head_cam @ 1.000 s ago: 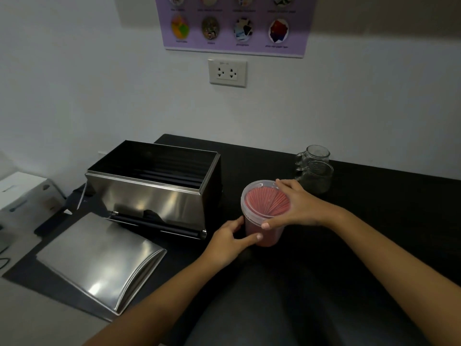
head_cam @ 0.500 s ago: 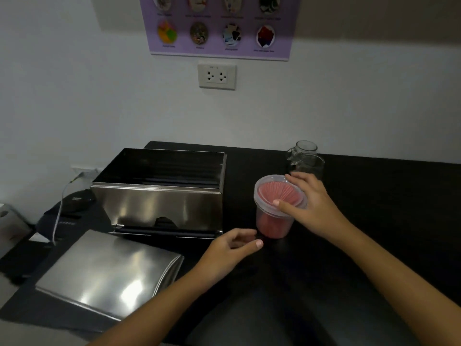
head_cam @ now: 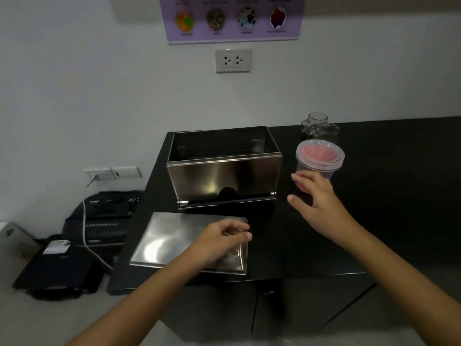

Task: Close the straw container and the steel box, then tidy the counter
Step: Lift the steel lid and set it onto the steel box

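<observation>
The clear straw container (head_cam: pixel 320 158), full of pink straws, stands on the black counter (head_cam: pixel 386 208) with its lid on. My right hand (head_cam: pixel 318 203) hovers just in front of it, fingers spread, holding nothing. The steel box (head_cam: pixel 224 168) stands open-topped to the container's left. Its flat steel lid (head_cam: pixel 169 240) lies on the counter in front of the box. My left hand (head_cam: pixel 222 243) is over the lid's right end with fingers loosely curled; whether it touches the lid is unclear.
Two clear glass jars (head_cam: pixel 321 126) stand behind the straw container by the wall. Left of the counter, lower down, sit a black machine (head_cam: pixel 104 218) with a white cable and a black case (head_cam: pixel 57 270). The counter's front edge runs just below the lid.
My right hand has let go of the straw container and pulled back. My left hand has moved left and down over the steel lid. The camera view has shifted left.
</observation>
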A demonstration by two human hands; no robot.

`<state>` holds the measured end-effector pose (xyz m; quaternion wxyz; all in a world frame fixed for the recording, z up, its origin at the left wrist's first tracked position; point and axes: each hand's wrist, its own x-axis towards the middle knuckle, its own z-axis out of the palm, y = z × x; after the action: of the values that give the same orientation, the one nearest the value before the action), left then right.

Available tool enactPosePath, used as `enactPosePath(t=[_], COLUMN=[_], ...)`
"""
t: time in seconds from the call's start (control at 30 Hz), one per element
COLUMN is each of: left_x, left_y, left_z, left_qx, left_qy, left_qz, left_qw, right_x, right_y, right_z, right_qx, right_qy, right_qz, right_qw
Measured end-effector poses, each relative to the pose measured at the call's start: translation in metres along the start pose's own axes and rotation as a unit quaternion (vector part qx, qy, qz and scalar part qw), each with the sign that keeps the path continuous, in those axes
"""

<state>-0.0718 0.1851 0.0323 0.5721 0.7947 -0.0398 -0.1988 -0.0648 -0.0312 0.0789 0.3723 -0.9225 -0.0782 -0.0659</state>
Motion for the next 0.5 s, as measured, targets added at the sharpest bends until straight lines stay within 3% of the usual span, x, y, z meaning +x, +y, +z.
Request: enactPosePath(t=[0.2, 0.5], left_x=[-0.030, -0.056], left_y=[-0.022, -0.058], left_z=[-0.044, -0.079], left_qx=[0.042, 0.085], left_qy=[0.118, 0.301], left_qz=[0.008, -0.026], left_qw=[0.992, 0.949], right_x=[-0.008, -0.002], right_y=[-0.012, -0.004], right_z=[0.052, 0.109], right_qx=[-0.005, 0.042], right_qy=[-0.112, -0.195], right_qz=[0.025, 0.108], right_qw=[0.993, 0.974])
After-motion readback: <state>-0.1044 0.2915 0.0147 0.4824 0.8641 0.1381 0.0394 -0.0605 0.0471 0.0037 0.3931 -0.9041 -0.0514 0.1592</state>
